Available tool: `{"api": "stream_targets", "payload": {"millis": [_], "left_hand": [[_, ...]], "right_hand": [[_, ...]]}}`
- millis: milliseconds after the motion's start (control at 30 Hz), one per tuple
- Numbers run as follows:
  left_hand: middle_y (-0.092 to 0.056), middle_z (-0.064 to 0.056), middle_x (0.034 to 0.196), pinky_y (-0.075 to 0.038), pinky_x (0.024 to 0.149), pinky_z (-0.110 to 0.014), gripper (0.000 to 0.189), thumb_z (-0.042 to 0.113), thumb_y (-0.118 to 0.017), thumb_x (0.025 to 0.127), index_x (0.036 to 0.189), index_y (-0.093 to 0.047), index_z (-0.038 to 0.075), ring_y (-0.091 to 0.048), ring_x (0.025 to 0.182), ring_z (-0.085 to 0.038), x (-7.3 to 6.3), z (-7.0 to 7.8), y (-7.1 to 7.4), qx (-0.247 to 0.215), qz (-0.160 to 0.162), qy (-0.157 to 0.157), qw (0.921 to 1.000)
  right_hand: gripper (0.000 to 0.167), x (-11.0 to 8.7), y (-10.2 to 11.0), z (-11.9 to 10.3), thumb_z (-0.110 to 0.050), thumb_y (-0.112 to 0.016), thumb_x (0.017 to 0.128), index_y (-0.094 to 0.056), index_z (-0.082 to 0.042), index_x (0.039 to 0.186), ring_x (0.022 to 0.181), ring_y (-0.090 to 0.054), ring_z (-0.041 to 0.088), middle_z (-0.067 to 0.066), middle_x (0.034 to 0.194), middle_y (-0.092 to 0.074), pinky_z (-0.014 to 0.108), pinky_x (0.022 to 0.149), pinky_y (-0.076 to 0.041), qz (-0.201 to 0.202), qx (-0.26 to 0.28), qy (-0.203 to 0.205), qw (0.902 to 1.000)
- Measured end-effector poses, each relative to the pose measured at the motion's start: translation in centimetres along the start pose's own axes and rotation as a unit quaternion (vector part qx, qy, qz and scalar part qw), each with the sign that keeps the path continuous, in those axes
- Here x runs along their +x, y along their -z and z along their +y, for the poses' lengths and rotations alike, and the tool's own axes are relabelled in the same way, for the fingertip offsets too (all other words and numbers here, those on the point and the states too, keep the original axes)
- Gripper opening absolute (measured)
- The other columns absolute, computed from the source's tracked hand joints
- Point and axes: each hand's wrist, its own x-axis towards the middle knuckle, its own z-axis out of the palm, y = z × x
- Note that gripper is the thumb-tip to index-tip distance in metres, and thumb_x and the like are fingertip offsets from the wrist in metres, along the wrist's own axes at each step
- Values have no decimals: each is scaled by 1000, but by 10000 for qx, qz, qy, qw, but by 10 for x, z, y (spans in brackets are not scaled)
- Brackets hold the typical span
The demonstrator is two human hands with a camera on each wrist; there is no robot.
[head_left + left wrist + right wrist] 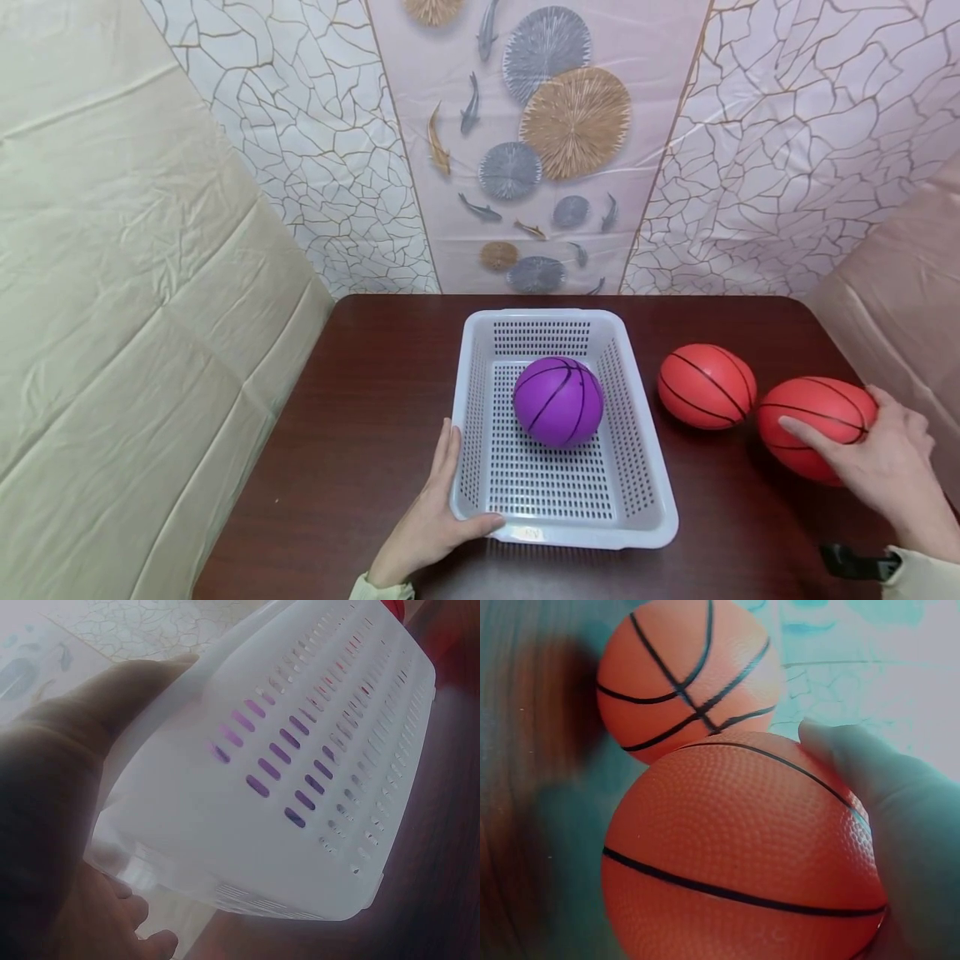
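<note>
Here, the right hand [888,462] grips a pebbled red ball [742,844], black-lined

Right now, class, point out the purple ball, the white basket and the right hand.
Purple ball [558,402], head view: middle of visible surface.
White basket [592,536], head view: near rim.
Right hand [887,460], head view: back of hand.

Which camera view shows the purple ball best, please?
The head view: the purple ball shows there unobstructed, inside the white basket. The left wrist view gives only purple glimpses through the basket's slots; the right wrist view shows none of it.
</note>
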Motion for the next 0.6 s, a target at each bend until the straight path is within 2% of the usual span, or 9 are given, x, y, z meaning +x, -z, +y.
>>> {"api": "stream_targets", "payload": {"millis": [200, 400, 600], "left_hand": [[14, 11, 161, -24, 109, -56, 121, 50, -81, 73, 157, 0, 21, -4, 146, -21, 0, 0, 0, 21, 19, -26, 10000], [15, 12, 161, -24, 109, -56, 121, 49, -82, 73, 157, 1, 22, -5, 146, -22, 1, 0, 0, -22, 23, -12, 10000], [15, 12, 161, -23, 110, -56, 120, 50, -81, 73, 157, 0, 22, -5, 145, -22, 0, 0, 0, -2, 12, 0, 10000]], "right_hand": [[117, -4, 8, -10, -46, -81, 74, -12, 13, 148, 127, -14, 63, 47, 134, -23, 74, 92, -18, 229, 4, 209, 9995], [119, -9, 16, -25, -41, -84, 71, -12, 10, 150, 133, -8, 59, 44, 143, -17, 74, 98, -14, 459, 72, 369, 9982], [117, -17, 20, -38, -38, -87, 67, -19, 6, 151, 132, -14, 58, 44, 143, -20, 71, 98, -15, 792, 148, 449, 9957]]}}
